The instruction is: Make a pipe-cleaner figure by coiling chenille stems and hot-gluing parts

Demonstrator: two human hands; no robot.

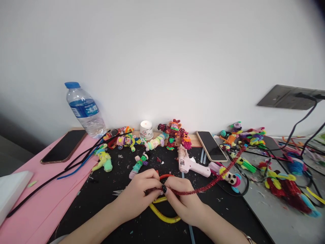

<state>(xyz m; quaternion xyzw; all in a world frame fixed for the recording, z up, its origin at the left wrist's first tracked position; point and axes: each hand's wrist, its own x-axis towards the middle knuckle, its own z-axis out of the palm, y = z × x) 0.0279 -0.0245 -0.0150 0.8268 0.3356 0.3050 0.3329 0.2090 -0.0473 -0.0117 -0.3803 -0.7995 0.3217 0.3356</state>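
Observation:
My left hand [141, 191] and my right hand [184, 198] meet over the black work surface, both closed with fingertips pinched together. Between them they grip a dark red tinsel pipe cleaner [208, 185]. Its long free end curves up to the right; the gripped part is mostly hidden by my fingers. Beneath my hands lies a tool with a yellow looped handle [165, 217], partly covered. Metal tips [117, 192] stick out left of my left hand; whether they belong to it I cannot tell. Just beyond my right hand lies a pale pink glue gun [194, 166].
Along the wall stand a water bottle [85, 112], an upturned paper cup [146, 130] and several pipe-cleaner figures [175, 130]. Phones lie at left [64, 146] and right [212, 145]. Black cables [304, 118] run from the wall socket [284, 96]. More figures [289, 189] lie right.

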